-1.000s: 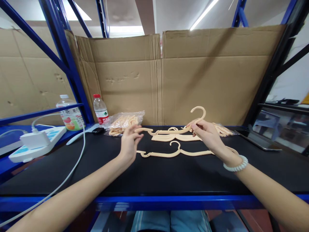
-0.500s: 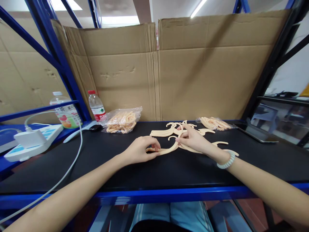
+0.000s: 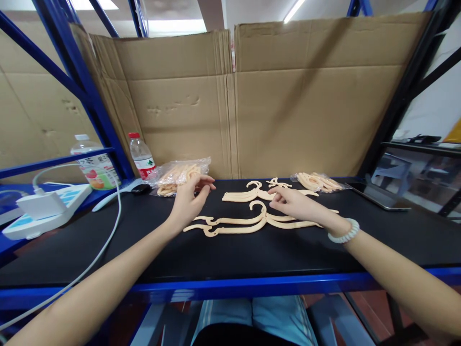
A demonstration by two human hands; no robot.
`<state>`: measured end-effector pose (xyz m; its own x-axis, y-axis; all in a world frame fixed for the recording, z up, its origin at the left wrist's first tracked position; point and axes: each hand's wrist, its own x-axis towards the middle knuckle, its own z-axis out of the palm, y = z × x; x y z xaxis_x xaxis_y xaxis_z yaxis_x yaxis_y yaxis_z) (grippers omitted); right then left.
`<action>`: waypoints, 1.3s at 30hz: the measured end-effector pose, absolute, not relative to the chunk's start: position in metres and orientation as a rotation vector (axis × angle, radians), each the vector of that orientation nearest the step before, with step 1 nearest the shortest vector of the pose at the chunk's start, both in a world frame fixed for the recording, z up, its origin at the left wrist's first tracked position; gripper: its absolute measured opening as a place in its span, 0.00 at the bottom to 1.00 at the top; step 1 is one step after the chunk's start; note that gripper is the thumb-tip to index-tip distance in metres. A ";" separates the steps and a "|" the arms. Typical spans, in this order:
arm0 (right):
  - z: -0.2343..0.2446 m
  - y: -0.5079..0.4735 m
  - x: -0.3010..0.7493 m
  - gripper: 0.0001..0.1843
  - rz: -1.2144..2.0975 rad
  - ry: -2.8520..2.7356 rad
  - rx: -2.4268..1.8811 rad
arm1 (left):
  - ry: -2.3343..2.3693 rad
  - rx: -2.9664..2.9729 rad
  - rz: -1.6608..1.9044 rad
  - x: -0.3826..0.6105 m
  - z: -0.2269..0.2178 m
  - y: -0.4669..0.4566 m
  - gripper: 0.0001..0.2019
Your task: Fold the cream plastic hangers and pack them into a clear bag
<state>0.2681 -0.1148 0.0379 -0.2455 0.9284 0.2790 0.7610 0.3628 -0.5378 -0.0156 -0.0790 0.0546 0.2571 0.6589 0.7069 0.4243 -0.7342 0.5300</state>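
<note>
Two cream folding hangers (image 3: 239, 230) lie spread on the black mat, hooks at the middle and jointed arm pieces stretched to the left. Behind them sits a folded stack of the same hangers (image 3: 239, 196), with a hook at its middle. My left hand (image 3: 190, 197) is raised in front of a clear bag of cream hanger parts (image 3: 167, 182), fingers bent and apart, holding nothing. My right hand (image 3: 293, 202) hovers over the right arms of the hangers, thumb and forefinger apart with nothing visible between them. It hides part of those arms.
Small cream hooks (image 3: 279, 183) lie behind the stack. Another bag of parts (image 3: 319, 182) and a dark tablet-like slab (image 3: 378, 196) are at the right. Left are a water bottle (image 3: 142, 156), a juice bottle (image 3: 94, 166), a power strip (image 3: 77, 198) and a white cable (image 3: 108, 245). Cardboard (image 3: 324, 96) walls the back.
Both hands have let go of the front hanger, which now lies on the mat. My left hand has moved up and left towards the bag; my right hand has shifted slightly right.
</note>
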 end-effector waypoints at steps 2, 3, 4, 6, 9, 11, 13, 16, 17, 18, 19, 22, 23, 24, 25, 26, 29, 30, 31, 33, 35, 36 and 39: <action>0.043 -0.121 0.273 0.12 0.334 -2.141 -1.453 | 0.974 2.414 1.339 -0.010 0.051 -0.086 0.07; 0.044 -0.124 0.274 0.12 0.297 -2.169 -1.467 | 0.934 2.516 1.196 -0.007 0.048 -0.091 0.08; 0.043 -0.127 0.275 0.13 0.265 -2.197 -1.487 | 0.879 2.611 1.040 -0.002 0.044 -0.096 0.09; 0.039 -0.129 0.276 0.16 0.237 -2.267 -1.529 | 0.761 2.736 0.792 0.005 0.034 -0.102 0.14; 0.030 -0.124 0.275 0.09 0.282 -2.372 -1.571 | 0.673 2.791 0.689 0.012 0.020 -0.102 0.12; 0.027 -0.119 0.275 0.05 0.312 -2.393 -1.585 | 0.684 2.771 0.724 0.013 0.014 -0.096 0.11; 0.026 -0.113 0.276 0.06 0.317 -2.389 -1.574 | 0.697 2.738 0.767 0.013 0.011 -0.090 0.10; 0.028 -0.103 0.277 0.07 0.305 -2.367 -1.554 | 0.699 2.702 0.813 0.015 0.010 -0.080 0.08; 0.029 -0.100 0.278 0.07 0.306 -2.356 -1.555 | 0.704 2.696 0.824 0.016 0.011 -0.076 0.08; 0.029 -0.096 0.278 0.07 0.306 -2.343 -1.560 | 0.708 2.697 0.829 0.017 0.011 -0.071 0.08; 0.029 -0.093 0.278 0.07 0.303 -2.330 -1.569 | 0.713 2.703 0.829 0.019 0.011 -0.066 0.09; 0.029 -0.083 0.275 0.07 0.260 -2.307 -1.587 | 0.740 2.730 0.824 0.021 0.011 -0.050 0.09; 0.029 -0.081 0.274 0.07 0.241 -2.301 -1.592 | 0.757 2.735 0.820 0.021 0.011 -0.045 0.09; 0.028 -0.079 0.274 0.07 0.224 -2.294 -1.595 | 0.773 2.737 0.818 0.021 0.012 -0.042 0.09; 0.028 -0.079 0.273 0.08 0.211 -2.290 -1.594 | 0.781 2.740 0.819 0.021 0.012 -0.041 0.09; 0.027 -0.080 0.273 0.08 0.199 -2.290 -1.592 | 0.776 2.744 0.819 0.021 0.013 -0.041 0.09; 0.025 -0.089 0.274 0.08 0.166 -2.325 -1.559 | 0.714 2.785 0.807 0.019 0.014 -0.048 0.09; 0.024 -0.093 0.275 0.08 0.159 -2.344 -1.538 | 0.695 2.808 0.795 0.018 0.015 -0.052 0.09; 0.024 -0.097 0.277 0.08 0.157 -2.363 -1.510 | 0.687 2.834 0.779 0.017 0.015 -0.055 0.10; 0.028 -0.100 0.283 0.07 0.172 -2.382 -1.450 | 0.693 2.882 0.747 0.015 0.015 -0.060 0.10; 0.036 -0.096 0.293 0.08 0.167 -2.351 -1.438 | 0.701 2.917 0.729 0.015 0.015 -0.062 0.10; 0.042 -0.091 0.299 0.11 0.134 -2.316 -1.465 | 0.697 2.933 0.725 0.015 0.015 -0.063 0.10; 0.058 -0.063 0.316 0.13 -0.036 -2.184 -1.652 | 0.663 2.987 0.708 0.016 0.015 -0.064 0.10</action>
